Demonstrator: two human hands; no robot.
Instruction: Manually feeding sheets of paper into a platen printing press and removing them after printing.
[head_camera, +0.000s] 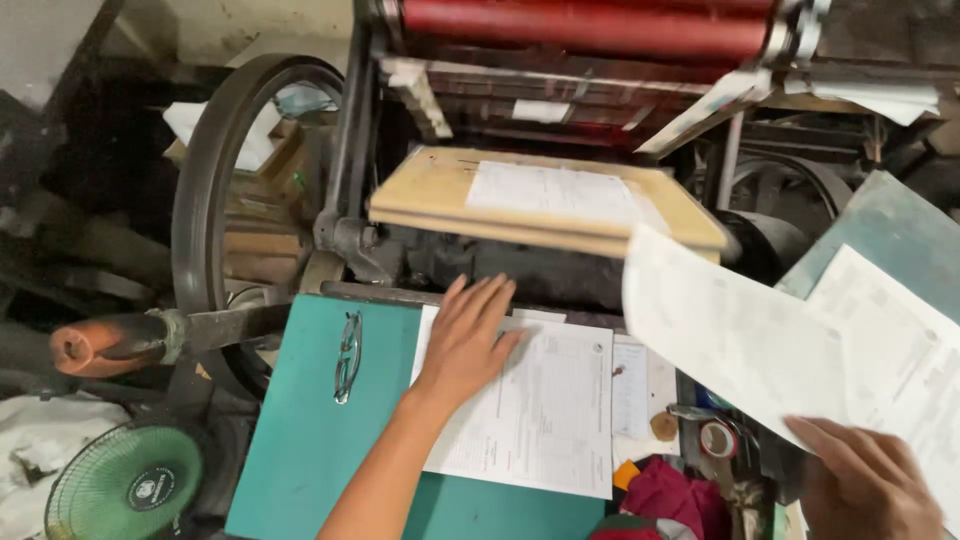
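My left hand (465, 338) lies flat, fingers spread, on the top of a stack of printed paper sheets (545, 415) that rests on a teal board (310, 430). My right hand (865, 480) at the lower right grips one printed sheet (730, 335) by its near edge and holds it in the air, blurred with motion. Ahead stands a printing press with a tan platen (430, 195) carrying another printed sheet (555, 190) and a red roller (590, 25) above it.
A large dark flywheel (205, 200) stands left of the press, with an orange-tipped lever (100, 342) below it. Eyeglasses (347, 355) lie on the teal board. A green fan (125, 485) sits at lower left. More printed sheets (900, 350) lie on a grey-blue surface (890, 225) at right. A tape roll (717, 438) and red cloth (675, 495) sit near the stack.
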